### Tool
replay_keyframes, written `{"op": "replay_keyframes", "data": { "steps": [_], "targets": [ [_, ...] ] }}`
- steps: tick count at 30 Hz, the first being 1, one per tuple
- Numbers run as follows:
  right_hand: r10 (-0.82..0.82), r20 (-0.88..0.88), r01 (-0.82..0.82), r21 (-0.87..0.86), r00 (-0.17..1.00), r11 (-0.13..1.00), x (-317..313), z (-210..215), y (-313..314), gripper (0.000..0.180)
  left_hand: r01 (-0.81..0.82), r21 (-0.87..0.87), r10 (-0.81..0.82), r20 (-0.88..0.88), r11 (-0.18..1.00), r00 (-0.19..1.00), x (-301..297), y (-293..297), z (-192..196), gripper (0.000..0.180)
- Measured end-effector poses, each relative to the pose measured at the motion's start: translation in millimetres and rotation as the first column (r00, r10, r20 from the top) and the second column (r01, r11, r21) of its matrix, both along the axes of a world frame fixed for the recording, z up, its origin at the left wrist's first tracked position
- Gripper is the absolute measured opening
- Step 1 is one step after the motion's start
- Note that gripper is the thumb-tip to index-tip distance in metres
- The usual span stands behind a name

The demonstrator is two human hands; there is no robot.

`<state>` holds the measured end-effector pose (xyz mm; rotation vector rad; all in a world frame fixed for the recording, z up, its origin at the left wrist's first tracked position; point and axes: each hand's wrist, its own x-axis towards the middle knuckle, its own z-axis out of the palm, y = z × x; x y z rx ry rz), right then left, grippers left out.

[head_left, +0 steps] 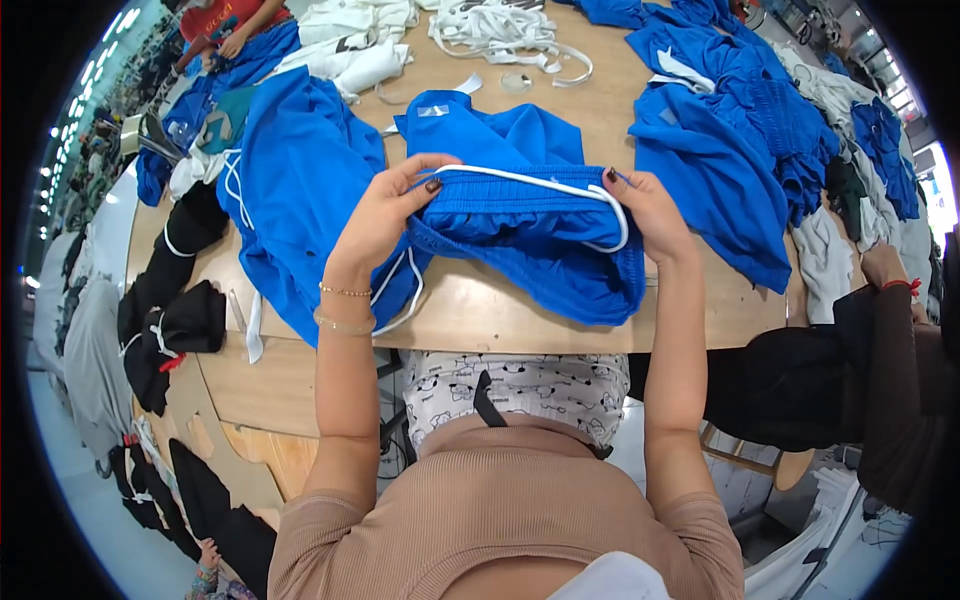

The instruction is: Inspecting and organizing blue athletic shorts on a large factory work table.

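Observation:
Both my hands hold up a pair of blue drawstring pants by the gathered elastic waistband, over the table's near edge. My left hand pinches the waistband's left end, thumb on top. At the other end my right hand grips it the same way. A white drawstring runs along the top of the band between the hands and loops down near my right fingers. The garment's body spreads flat on the table beyond the band, with a small clear sticker on it. How long the legs are cannot be seen.
Blue garments with white cords lie left of my hands, more blue garments to the right. White cords and white cloth are heaped at the far side. Black tied bundles sit at left. Other people's hands show far left and right.

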<state>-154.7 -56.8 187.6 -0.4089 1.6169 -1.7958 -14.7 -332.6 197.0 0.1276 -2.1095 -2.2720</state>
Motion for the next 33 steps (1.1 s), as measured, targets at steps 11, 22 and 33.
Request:
{"op": "replay_keyframes", "data": {
  "steps": [11, 22, 33],
  "targets": [
    [0.174, -0.272, -0.094, 0.284, 0.947, 0.954, -8.2, -12.2, -26.4, 0.019, -0.222, -0.020, 0.222, -0.027, 0.975, 0.975, -28.2, -7.4, -44.8, 0.027],
    [-0.013, 0.025, 0.012, 0.035, 1.000, 0.999, 0.7, -27.5, -43.0, 0.017, -0.459, -0.606, 0.337, -0.312, 0.650, 0.889, -18.3, 110.9, -34.9, 0.034],
    [0.114, -0.246, -0.061, 0.213, 0.962, 0.975, 6.4, -16.0, -34.5, 0.035, -0.213, -0.219, 0.183, -0.152, 0.952, 0.971, -25.4, 57.6, -50.3, 0.007]
  ]
}}
